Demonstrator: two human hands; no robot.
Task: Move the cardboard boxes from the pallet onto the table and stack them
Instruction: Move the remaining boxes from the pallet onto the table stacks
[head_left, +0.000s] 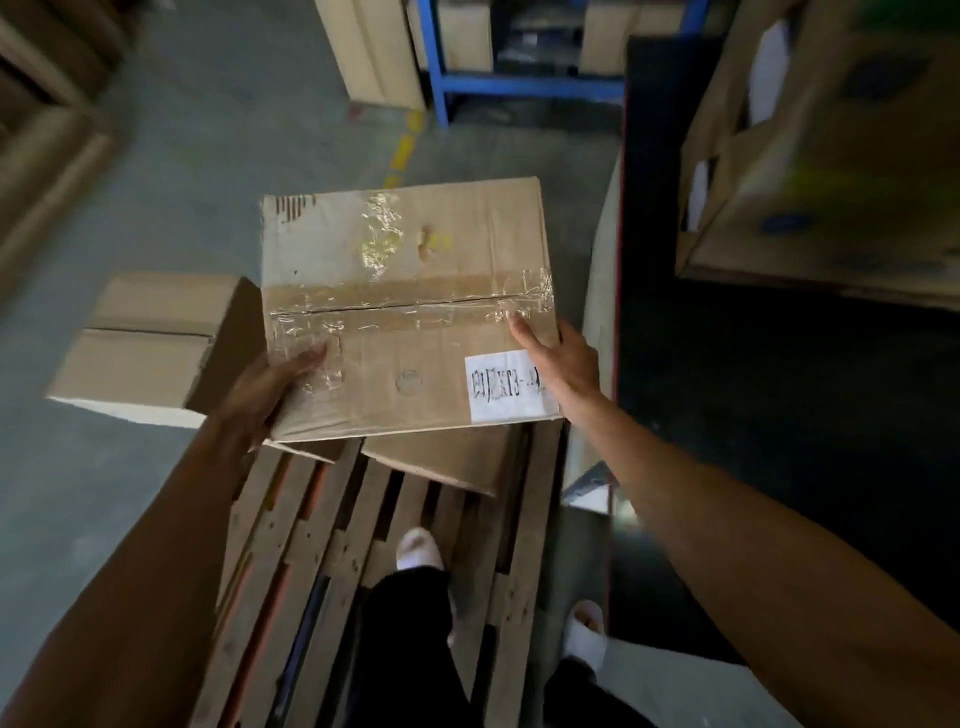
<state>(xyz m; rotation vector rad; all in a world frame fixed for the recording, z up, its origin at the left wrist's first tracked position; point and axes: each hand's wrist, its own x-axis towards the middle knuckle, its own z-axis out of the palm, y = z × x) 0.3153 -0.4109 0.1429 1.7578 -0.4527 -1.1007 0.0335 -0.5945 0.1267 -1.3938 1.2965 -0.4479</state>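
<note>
I have the taped cardboard box (408, 306) up between both hands, held over the far end of the wooden pallet (322, 545). My left hand (265, 395) grips its near left corner, thumb lying on the taped top and the fingers gone under the edge; my right hand (563, 364) clamps the right side by the white label (506, 387), thumb stretched along the top, the other fingers hidden behind the wall of the box. I judge this the carry step: the box looks clear of the pallet and has yet to reach the bench (779, 364), the dark-topped surface just to my right. To do it well I would keep the box level, slide both hands further under before swinging right, and watch the bench's red edge so the bottom corner does not catch. The top is crumpled and shiny with old tape, so I expect my thumbs to slip there and would trust the underside instead. A large printed carton (831, 156) already stands on the bench further back, and there is dark bare top nearer to me. On the pallet another box (447, 462) lies under the one I hold, and a third box (150, 345) sits to the left, overhanging the grey concrete floor (208, 156). Blue shelving (519, 83) with more cartons stands beyond, and my feet are at the pallet's near end.
</note>
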